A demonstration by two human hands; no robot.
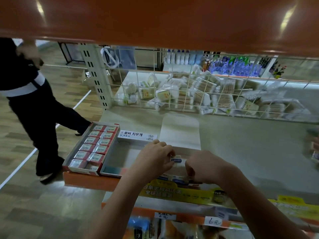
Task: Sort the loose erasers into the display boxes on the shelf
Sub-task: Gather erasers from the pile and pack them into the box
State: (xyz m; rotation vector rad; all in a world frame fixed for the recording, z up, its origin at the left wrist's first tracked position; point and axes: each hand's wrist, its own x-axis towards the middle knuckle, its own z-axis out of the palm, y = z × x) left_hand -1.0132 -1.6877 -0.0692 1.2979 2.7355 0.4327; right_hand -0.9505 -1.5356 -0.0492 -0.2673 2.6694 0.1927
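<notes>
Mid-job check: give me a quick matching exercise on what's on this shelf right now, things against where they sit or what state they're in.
Things:
1. red display box
2. white display box
3. eraser with blue band
4. cotton swab packs

Places or states:
A. behind the wire grid
B. pinched by the left hand
C. packed with wrapped erasers
D. mostly unfilled, lid flap raised

Pairs: 1-C, 2-D, 3-B, 4-A

White eraser (176, 159) with blue sleeve, level above open white box (120, 157). Red box (81, 147) alongside, filled with two rows of wrapped erasers (96, 144).
</notes>
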